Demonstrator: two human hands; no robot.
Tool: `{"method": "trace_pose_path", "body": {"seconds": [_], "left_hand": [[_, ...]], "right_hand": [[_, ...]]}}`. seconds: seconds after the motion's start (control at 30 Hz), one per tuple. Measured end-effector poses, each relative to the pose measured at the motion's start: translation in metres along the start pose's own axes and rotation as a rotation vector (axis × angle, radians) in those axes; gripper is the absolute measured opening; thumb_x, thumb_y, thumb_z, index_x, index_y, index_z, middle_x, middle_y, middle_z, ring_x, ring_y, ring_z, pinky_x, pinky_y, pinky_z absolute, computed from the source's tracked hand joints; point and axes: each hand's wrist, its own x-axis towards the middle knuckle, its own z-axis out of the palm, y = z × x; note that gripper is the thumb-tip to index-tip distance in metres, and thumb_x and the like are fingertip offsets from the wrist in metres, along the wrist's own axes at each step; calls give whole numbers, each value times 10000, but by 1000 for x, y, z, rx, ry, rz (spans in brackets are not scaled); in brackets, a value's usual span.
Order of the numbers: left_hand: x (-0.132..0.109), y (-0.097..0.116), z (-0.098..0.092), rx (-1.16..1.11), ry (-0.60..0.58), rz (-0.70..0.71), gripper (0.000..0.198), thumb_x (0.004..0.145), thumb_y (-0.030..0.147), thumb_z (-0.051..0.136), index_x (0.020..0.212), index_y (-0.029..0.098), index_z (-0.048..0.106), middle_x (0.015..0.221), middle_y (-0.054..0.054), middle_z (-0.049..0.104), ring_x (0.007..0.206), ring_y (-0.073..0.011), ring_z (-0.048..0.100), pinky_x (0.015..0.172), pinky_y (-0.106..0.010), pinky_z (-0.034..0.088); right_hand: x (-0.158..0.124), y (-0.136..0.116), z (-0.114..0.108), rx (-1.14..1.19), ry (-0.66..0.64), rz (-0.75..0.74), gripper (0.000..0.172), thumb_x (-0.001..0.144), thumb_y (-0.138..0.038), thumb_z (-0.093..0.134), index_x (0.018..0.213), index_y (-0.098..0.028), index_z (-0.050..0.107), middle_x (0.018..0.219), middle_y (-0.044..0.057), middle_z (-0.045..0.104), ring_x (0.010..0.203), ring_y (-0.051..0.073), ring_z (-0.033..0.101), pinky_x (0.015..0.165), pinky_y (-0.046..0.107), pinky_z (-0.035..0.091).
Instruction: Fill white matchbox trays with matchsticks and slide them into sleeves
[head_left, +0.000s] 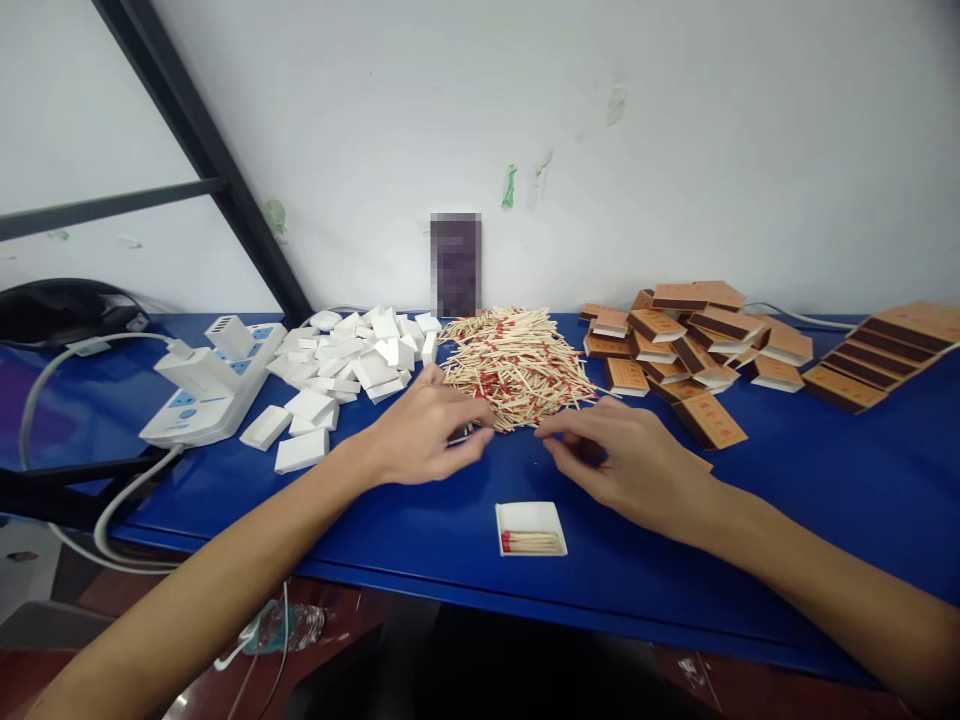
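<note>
A heap of loose matches [517, 365], pale sticks with red heads, lies in the middle of the blue table against the wall. My left hand [431, 428] is at the heap's near left edge, its thumb and forefinger curled close together. On the near right edge, my right hand [615, 450] has its fingers bent in towards the thumb. Whatever either pinch holds, if anything, is too small or hidden to make out. Nearer to me, between my forearms, a white matchbox tray [529, 517] lies with its open side up. Several matches [531, 542] lie along its near side, heads to the left.
White matchbox trays [352, 355] are piled on the left, beside a white power strip [217, 390] with plugs and cables. Orange-brown matchbox sleeves [682, 340] are heaped on the right, with a row of more sleeves [885, 350] beyond. A blurred dark rectangle [456, 265] stands against the wall.
</note>
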Motion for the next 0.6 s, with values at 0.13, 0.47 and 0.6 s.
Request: {"method": "trace_pose_path", "body": {"seconds": [0.13, 0.47, 0.6], "left_hand": [[-2, -18, -2, 69, 9, -99, 226, 911, 237, 438, 839, 177, 645, 560, 46, 578, 497, -109, 397, 761, -361, 346], [-7, -27, -14, -12, -138, -95, 175, 784, 167, 511, 855, 170, 671, 489, 51, 508, 425, -98, 448, 488, -240, 335], [-6, -26, -14, 32, -150, -88, 213, 807, 190, 520, 949, 183, 678, 546, 41, 554, 469, -105, 494, 506, -241, 350]], "right_hand": [[1, 12, 11, -174, -57, 72, 169, 891, -237, 564, 974, -214, 709, 522, -36, 555, 532, 156, 521, 574, 275, 375], [13, 0, 27, -181, -191, 9, 237, 942, -221, 508, 1117, -215, 666, 758, 22, 725, 612, 162, 643, 564, 254, 376], [21, -2, 30, -300, -254, -42, 306, 969, -222, 465, 1235, -225, 617, 890, 62, 758, 721, 216, 700, 569, 279, 372]]}}
